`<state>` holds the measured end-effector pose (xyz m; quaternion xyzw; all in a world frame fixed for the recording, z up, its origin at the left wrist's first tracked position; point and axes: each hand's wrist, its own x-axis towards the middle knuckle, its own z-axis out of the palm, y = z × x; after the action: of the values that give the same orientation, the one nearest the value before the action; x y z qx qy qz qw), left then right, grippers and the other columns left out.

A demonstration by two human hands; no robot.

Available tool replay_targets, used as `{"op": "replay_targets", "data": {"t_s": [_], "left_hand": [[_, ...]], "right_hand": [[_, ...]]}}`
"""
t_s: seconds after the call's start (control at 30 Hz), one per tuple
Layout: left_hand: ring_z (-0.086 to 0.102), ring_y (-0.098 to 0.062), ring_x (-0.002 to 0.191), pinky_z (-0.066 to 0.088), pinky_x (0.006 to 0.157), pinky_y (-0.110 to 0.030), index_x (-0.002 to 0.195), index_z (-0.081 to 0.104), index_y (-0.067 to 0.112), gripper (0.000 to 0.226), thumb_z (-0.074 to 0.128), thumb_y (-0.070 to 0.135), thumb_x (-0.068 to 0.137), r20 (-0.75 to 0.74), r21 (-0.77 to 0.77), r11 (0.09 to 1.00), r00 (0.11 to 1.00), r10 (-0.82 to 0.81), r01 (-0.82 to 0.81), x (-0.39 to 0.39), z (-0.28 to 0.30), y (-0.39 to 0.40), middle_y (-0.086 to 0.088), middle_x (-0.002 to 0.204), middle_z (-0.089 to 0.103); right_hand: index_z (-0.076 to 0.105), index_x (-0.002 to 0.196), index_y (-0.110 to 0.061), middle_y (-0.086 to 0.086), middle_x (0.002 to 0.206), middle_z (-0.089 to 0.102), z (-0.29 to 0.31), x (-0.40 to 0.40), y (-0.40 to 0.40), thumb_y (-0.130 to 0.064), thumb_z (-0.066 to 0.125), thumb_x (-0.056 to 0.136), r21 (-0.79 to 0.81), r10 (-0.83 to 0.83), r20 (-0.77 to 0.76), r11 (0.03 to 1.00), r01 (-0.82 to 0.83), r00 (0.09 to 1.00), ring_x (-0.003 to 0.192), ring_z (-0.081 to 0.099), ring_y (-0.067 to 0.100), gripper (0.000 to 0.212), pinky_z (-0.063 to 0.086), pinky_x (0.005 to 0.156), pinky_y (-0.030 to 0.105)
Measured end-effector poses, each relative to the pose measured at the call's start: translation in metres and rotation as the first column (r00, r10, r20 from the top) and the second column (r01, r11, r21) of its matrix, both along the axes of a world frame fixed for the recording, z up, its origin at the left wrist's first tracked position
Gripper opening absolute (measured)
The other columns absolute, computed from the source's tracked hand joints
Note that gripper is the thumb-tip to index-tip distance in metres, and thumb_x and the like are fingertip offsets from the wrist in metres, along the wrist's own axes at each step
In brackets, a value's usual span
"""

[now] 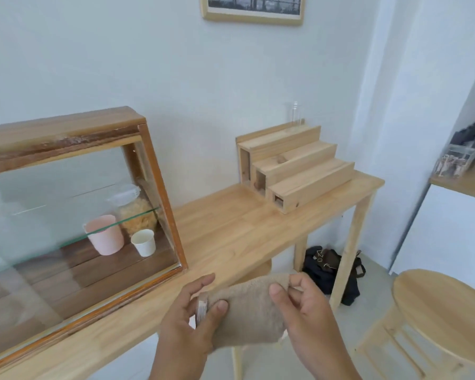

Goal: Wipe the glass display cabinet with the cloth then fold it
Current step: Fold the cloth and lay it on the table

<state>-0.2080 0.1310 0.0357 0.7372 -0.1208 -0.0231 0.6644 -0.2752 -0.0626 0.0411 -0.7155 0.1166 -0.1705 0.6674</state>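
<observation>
A beige cloth [248, 311] is folded into a small thick pad and held in front of me, just off the table's front edge. My left hand [188, 333] grips its left end, where a small label shows. My right hand [307, 322] pinches its right end between thumb and fingers. The glass display cabinet [66, 223] with a wooden frame stands on the wooden table [231, 231] at the left. Inside it are a pink cup [106, 234], a white paper cup [144, 242] and a jar of something tan behind a glass shelf.
A stepped wooden riser [296, 171] with a clear glass bottle [296, 113] on top stands at the table's far right. A black bag [327, 267] lies on the floor under the table. A round wooden stool [439, 311] is at the right, and a white counter beyond it.
</observation>
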Motion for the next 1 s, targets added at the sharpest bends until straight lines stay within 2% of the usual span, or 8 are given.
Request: {"op": "replay_targets", "data": {"t_s": [0.1, 0.17, 0.3, 0.47, 0.63, 0.8, 0.9, 1.0], "left_hand": [[0.072, 0.000, 0.096, 0.053, 0.085, -0.013, 0.103, 0.076, 0.054, 0.039, 0.083, 0.033, 0.071, 0.096, 0.089, 0.996, 0.995, 0.013, -0.021, 0.003, 0.005, -0.018, 0.017, 0.102, 0.081], [0.073, -0.002, 0.095, 0.061, 0.081, -0.024, 0.099, 0.078, 0.052, 0.036, 0.084, 0.031, 0.070, 0.087, 0.082, 0.997, 0.996, 0.000, -0.008, 0.006, 0.009, -0.027, 0.016, 0.100, 0.082], [0.070, 0.009, 0.091, 0.049, 0.075, -0.004, 0.096, 0.077, 0.054, 0.037, 0.083, 0.031, 0.067, 0.136, 0.083, 0.996, 0.991, 0.011, -0.022, 0.012, 0.023, -0.037, 0.019, 0.092, 0.082], [0.071, -0.001, 0.094, 0.053, 0.098, -0.047, 0.098, 0.073, 0.064, 0.035, 0.086, 0.066, 0.065, 0.244, 0.222, 0.962, 0.965, 0.100, -0.156, 0.036, 0.021, -0.034, 0.018, 0.091, 0.080], [0.059, 0.009, 0.080, 0.041, 0.086, -0.038, 0.110, 0.062, 0.060, 0.055, 0.065, 0.072, 0.055, 0.481, 0.371, 0.856, 0.863, 0.155, -0.360, 0.072, 0.021, -0.041, 0.017, 0.068, 0.068], [0.058, -0.012, 0.078, 0.053, 0.061, -0.049, 0.090, 0.072, 0.049, 0.027, 0.069, 0.068, 0.070, 0.562, 0.298, 0.897, 0.819, 0.113, -0.328, 0.113, 0.025, -0.046, 0.016, 0.082, 0.054], [0.067, -0.004, 0.095, 0.054, 0.075, -0.037, 0.093, 0.069, 0.046, 0.044, 0.054, 0.086, 0.079, 0.426, 0.184, 0.965, 0.900, 0.093, -0.187, 0.128, 0.024, -0.056, 0.020, 0.099, 0.071], [0.057, 0.006, 0.055, 0.043, 0.054, -0.011, 0.096, 0.065, 0.037, 0.056, 0.056, 0.088, 0.074, 0.260, 0.045, 0.987, 0.956, 0.139, -0.156, 0.139, 0.014, -0.071, 0.013, 0.060, 0.063]], "right_hand": [[0.046, 0.101, -0.045, -0.001, 0.086, 0.080, -0.003, 0.005, -0.027, -0.044, 0.067, 0.093, 0.009, -0.024, -0.010, 1.000, 0.024, 1.000, 0.068, 0.065, 0.008, 0.023, 0.050, 0.067, 0.024], [0.045, 0.115, -0.043, 0.000, 0.088, 0.079, 0.000, 0.010, -0.042, -0.042, 0.070, 0.090, 0.006, 0.021, -0.004, 1.000, -0.021, 1.000, 0.071, 0.066, 0.010, 0.035, 0.051, 0.070, 0.021], [0.054, 0.116, -0.043, -0.002, 0.109, 0.077, 0.010, 0.023, -0.060, -0.021, 0.075, 0.092, -0.052, 0.173, 0.011, 0.984, -0.173, 0.985, 0.092, 0.073, 0.021, 0.039, 0.057, 0.085, 0.032], [0.068, 0.108, -0.051, -0.002, 0.096, 0.075, 0.016, 0.052, -0.075, -0.031, 0.071, 0.093, -0.287, 0.093, 0.013, 0.954, -0.085, 0.996, 0.093, 0.072, 0.010, 0.026, 0.056, 0.087, 0.026], [0.073, 0.106, -0.050, -0.014, 0.100, 0.069, 0.023, 0.093, -0.085, -0.040, 0.065, 0.091, -0.428, 0.075, 0.037, 0.902, -0.052, 0.997, 0.097, 0.067, 0.009, 0.019, 0.054, 0.083, 0.022], [0.065, 0.117, -0.035, -0.015, 0.126, 0.066, 0.030, 0.130, -0.089, -0.051, 0.050, 0.099, -0.410, 0.111, 0.082, 0.909, -0.068, 0.990, 0.119, 0.061, 0.006, 0.029, 0.047, 0.095, 0.027], [0.059, 0.122, -0.026, -0.014, 0.079, 0.070, 0.021, 0.149, -0.084, -0.065, 0.044, 0.096, -0.393, 0.032, 0.185, 0.919, 0.044, 0.982, 0.068, 0.062, -0.004, 0.049, 0.045, 0.062, 0.012], [0.061, 0.119, -0.025, 0.001, 0.053, 0.050, 0.006, 0.168, -0.076, -0.060, 0.045, 0.096, -0.425, -0.092, 0.285, 0.880, 0.212, 0.954, 0.041, 0.041, 0.001, 0.045, 0.033, 0.043, 0.017]]}}
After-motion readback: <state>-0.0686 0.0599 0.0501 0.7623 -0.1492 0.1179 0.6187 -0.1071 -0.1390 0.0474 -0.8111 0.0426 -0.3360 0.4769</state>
